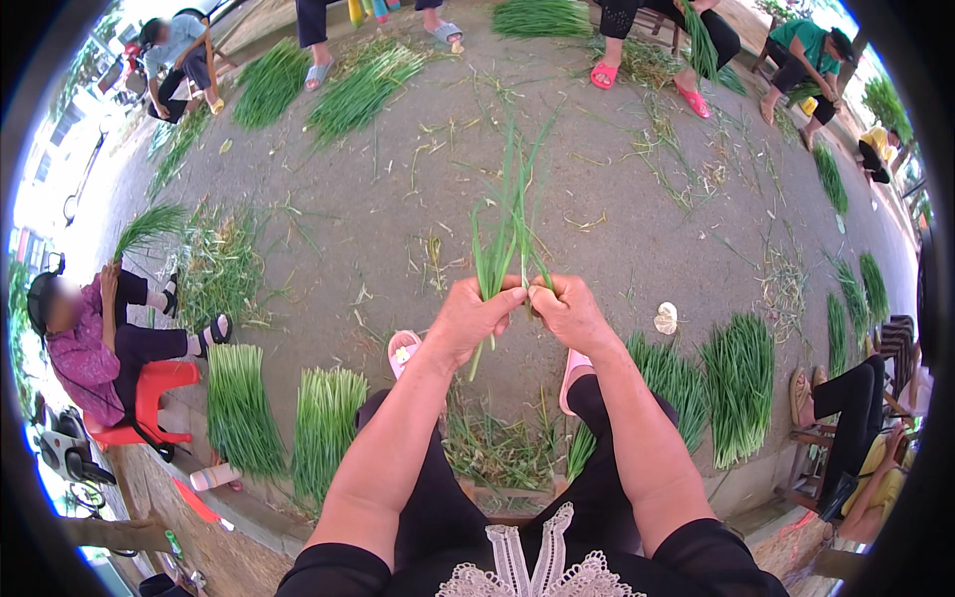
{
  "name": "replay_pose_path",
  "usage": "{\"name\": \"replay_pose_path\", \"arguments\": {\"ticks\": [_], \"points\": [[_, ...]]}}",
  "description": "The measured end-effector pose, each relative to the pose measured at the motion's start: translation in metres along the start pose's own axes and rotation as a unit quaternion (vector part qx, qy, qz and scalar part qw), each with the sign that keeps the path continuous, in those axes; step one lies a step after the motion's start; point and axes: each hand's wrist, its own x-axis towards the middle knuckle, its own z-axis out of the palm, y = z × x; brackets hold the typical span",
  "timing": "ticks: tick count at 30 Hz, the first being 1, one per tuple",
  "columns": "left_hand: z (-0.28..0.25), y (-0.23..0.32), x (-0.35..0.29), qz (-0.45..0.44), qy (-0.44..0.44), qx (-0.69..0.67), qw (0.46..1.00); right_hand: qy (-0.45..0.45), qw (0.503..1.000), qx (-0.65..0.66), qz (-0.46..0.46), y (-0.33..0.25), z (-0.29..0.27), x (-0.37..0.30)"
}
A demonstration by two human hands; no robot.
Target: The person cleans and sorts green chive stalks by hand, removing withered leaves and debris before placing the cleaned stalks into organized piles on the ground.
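My left hand (472, 318) is closed round a few long green chives (494, 257), whose leaves fan upward while some lower ends stick out beneath the fingers. Close beside it, my right hand (570, 312) pinches the pale base of a chive (524, 239) between thumb and forefinger. Both hands meet over the ground in front of my knees, thumbs almost touching. Below them, between my pink slippers (404, 352), lies a heap of yellowish and green trimmings (497, 443).
Neat chive bundles lie at my left (242, 408) and right (738, 388). A person on a red stool (159, 393) sits at far left, holding chives. Several others sit around the pavement. Scraps (219, 259) and a pale round piece (667, 317) lie about.
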Motion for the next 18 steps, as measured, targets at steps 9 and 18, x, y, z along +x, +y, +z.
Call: {"name": "replay_pose_path", "arguments": {"ticks": [9, 18], "points": [[0.0050, 0.0024, -0.0007, 0.003, 0.036, 0.049, 0.998, 0.019, 0.998, -0.063, -0.023, 0.0007, 0.0025, 0.0020], [0.0000, 0.0015, 0.0003, -0.001, 0.019, 0.012, 1.000, -0.004, 1.000, 0.000, 0.005, 0.0024, 0.0037, 0.0025]]}}
